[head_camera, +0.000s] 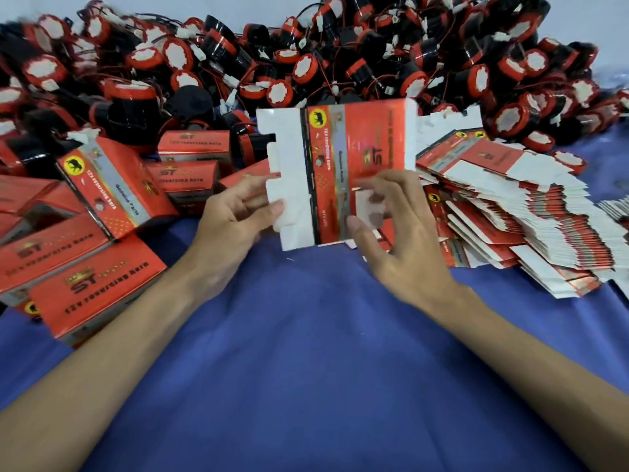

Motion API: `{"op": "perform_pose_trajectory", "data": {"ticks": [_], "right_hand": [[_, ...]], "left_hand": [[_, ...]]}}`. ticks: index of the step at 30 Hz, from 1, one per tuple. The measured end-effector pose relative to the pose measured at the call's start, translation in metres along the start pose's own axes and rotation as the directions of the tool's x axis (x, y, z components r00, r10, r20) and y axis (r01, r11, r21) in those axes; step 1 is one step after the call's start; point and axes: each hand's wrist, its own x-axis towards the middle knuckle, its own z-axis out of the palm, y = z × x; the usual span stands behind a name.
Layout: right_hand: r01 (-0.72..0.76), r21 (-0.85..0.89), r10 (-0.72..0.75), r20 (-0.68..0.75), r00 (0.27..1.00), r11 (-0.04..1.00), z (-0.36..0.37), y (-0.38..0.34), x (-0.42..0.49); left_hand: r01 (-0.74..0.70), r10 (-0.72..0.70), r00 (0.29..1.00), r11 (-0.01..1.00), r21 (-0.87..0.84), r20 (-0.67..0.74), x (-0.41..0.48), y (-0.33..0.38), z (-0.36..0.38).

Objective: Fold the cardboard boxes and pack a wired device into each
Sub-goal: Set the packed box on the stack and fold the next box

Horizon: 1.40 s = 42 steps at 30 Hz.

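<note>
Head-camera view, looking down at two bare forearms over a worktop (306, 352) covered in blue cloth. Between the hands, held up just above the cloth, is one flat orange-red carton blank (343, 158) printed "12V reversing horn", with white notched flaps along its left edge. The left hand (235, 216) has its grip pinched on those white flaps, thumb on the near face and fingers behind. The right hand (394, 233) is at the blank's lower right; its fingers are blurred, but the grip seems to pinch a small white flap between thumb and fingertips. A tall slumped stack of flat blanks (517, 212) lies just to the right, and folded cartons (112, 192) are piled at the left. Across the back sprawls a large heap of wired horns (306, 63), round, black and red, with thin leads and white plugs. The step in hand looks like opening the blank into a tube. To do it well, push the opposite creases toward each other so it squares up. Then tuck the bottom flaps along their scored lines without crushing the corners, and only after that reach for a horn.
</note>
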Motion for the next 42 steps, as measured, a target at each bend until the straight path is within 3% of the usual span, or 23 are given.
{"op": "perform_pose_trajectory", "data": {"ticks": [4, 9, 14, 18, 20, 24, 27, 31, 35, 39, 42], "right_hand": [[-0.204, -0.045, 0.207, 0.094, 0.974, 0.978, 0.003, -0.004, -0.001], [-0.173, -0.094, 0.193, 0.28, 0.94, 0.98, 0.009, -0.01, -0.006], [-0.114, -0.093, 0.138, 0.322, 0.937, 0.989, 0.01, -0.007, -0.007], [0.036, -0.085, -0.002, 0.373, 0.928, 0.996, 0.008, -0.009, -0.008], [0.107, -0.133, -0.051, 0.371, 0.927, 0.985, 0.005, -0.011, -0.008], [0.211, -0.457, -0.084, 0.282, 0.956, 0.864, 0.0, -0.015, -0.002], [0.256, -0.534, -0.071, 0.342, 0.937, 0.806, -0.008, -0.013, 0.004], [0.348, -0.494, -0.158, 0.386, 0.909, 0.797, -0.021, -0.014, 0.006], [0.483, -0.356, -0.349, 0.379, 0.857, 0.8, -0.016, -0.028, 0.005], [0.583, -0.276, -0.463, 0.394, 0.794, 0.764, -0.004, -0.039, -0.001], [0.555, -0.267, -0.455, 0.357, 0.816, 0.788, -0.007, -0.035, 0.0]], "left_hand": [[-0.015, -0.001, 0.984, 0.996, 0.093, 0.178, -0.006, 0.004, 0.003], [-0.074, -0.008, 0.933, 0.974, 0.215, 0.36, -0.013, 0.008, 0.013], [-0.143, 0.072, 0.96, 0.957, 0.251, 0.272, -0.014, 0.009, 0.017], [-0.1, 0.081, 0.994, 0.948, 0.301, 0.076, -0.012, 0.002, 0.016], [-0.11, 0.098, 0.994, 0.938, 0.329, 0.052, -0.011, 0.0, 0.016], [-0.161, 0.12, 0.979, 0.949, 0.271, 0.162, -0.015, 0.006, 0.018], [-0.138, 0.08, 0.957, 0.97, 0.198, 0.278, -0.015, 0.01, 0.017], [-0.14, 0.073, 0.949, 0.97, 0.2, 0.307, -0.015, 0.01, 0.014], [-0.152, 0.081, 0.958, 0.957, 0.248, 0.273, -0.015, 0.006, 0.013], [-0.279, 0.194, 0.95, 0.881, 0.382, 0.247, -0.017, 0.008, 0.016], [-0.353, 0.337, 0.933, 0.788, 0.504, 0.126, -0.016, 0.007, 0.022]]}}
